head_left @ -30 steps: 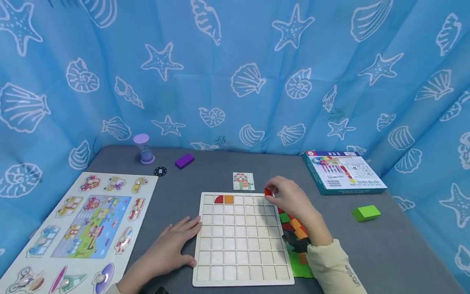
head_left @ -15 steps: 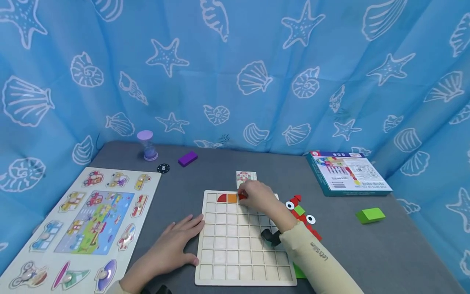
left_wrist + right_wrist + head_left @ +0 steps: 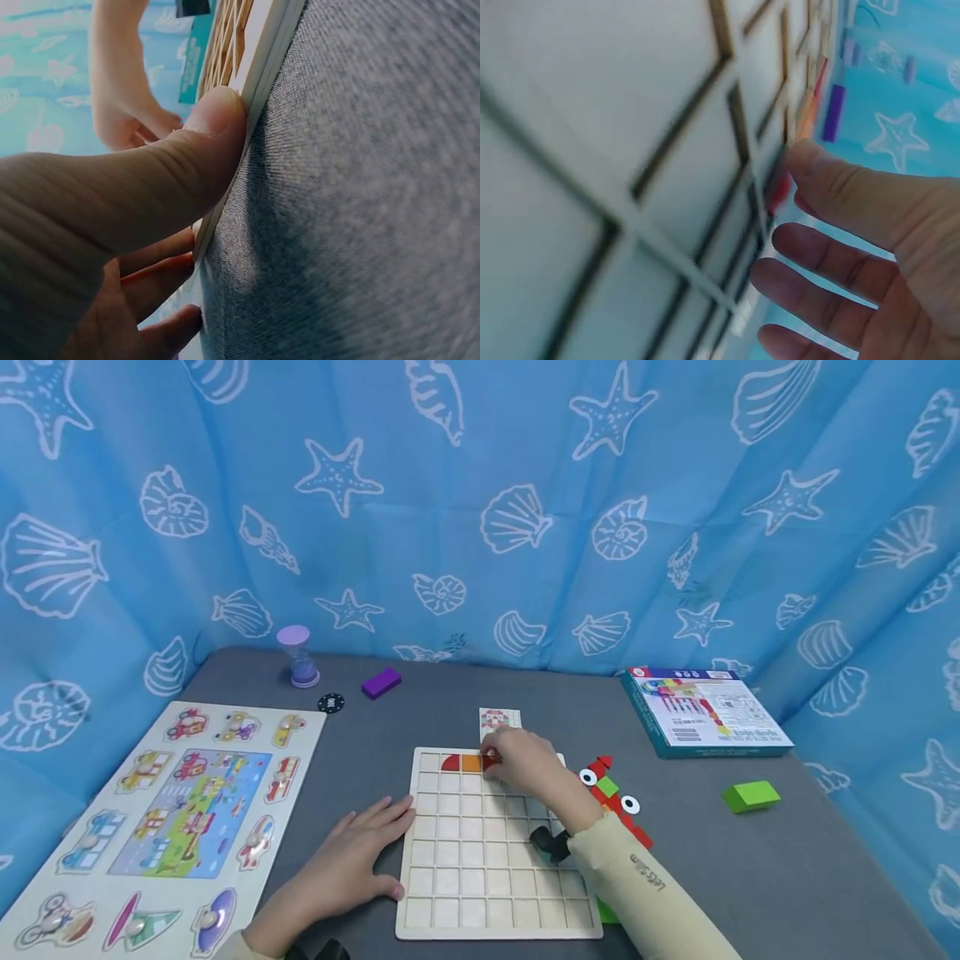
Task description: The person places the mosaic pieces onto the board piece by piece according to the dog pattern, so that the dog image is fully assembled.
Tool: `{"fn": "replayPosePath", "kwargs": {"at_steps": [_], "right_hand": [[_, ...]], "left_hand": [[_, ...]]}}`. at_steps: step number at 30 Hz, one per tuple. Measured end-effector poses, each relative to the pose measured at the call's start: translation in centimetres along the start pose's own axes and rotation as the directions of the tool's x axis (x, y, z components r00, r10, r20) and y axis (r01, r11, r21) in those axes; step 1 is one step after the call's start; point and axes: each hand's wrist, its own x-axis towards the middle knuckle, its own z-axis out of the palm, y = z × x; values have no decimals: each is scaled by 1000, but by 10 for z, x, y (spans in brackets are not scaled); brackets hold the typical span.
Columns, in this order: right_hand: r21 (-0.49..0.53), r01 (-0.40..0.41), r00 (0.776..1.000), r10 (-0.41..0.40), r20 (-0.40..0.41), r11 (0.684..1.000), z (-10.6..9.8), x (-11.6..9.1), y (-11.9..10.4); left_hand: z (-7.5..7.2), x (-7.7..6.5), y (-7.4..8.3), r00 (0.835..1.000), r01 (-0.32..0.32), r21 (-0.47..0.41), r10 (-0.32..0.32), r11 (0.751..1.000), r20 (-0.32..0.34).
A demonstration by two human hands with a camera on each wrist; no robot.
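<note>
A wooden grid board lies on the grey table. In its far row sit a red quarter-circle tile and an orange square tile. My right hand pinches a red tile at the cell just right of the orange one; its fingers cover most of the tile. My left hand rests along the board's left edge with fingers spread, and its thumb presses the rim in the left wrist view. Behind the board a small pattern card is partly hidden by the right hand.
Loose red, green and orange tiles lie right of the board, partly under the forearm. A knob puzzle lies left. Farther out are an hourglass, a purple block, a black chip, a flat box and a green block.
My right hand has moved left from the board's far right corner to beside the orange tile, carrying the red tile. During the last half second it stays there. The left hand keeps its place.
</note>
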Motion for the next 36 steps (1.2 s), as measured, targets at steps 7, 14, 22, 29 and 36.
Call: {"fn": "replayPosePath", "kwargs": {"at_steps": [7,14,22,29,36], "right_hand": [[119,-57,991,71,-116,991,-31,-37,41],[215,-154,964,194,-181,964,-35,-80,89],[207,-229,959,257,-121,951,-22,-91,99],[118,-187,974,199,-106,975,-8,-80,95],[78,-191,975,198,-100,979,-3,-75,94]], "left_hand": [[2,0,-1,1000,6,4,-6,1000,0],[2,0,-3,1000,-3,6,3,1000,-22],[3,0,-2,1000,12,2,-12,1000,1],[1,1,-3,1000,13,2,-13,1000,-3],[1,0,-2,1000,-12,-1,12,1000,-11]]}}
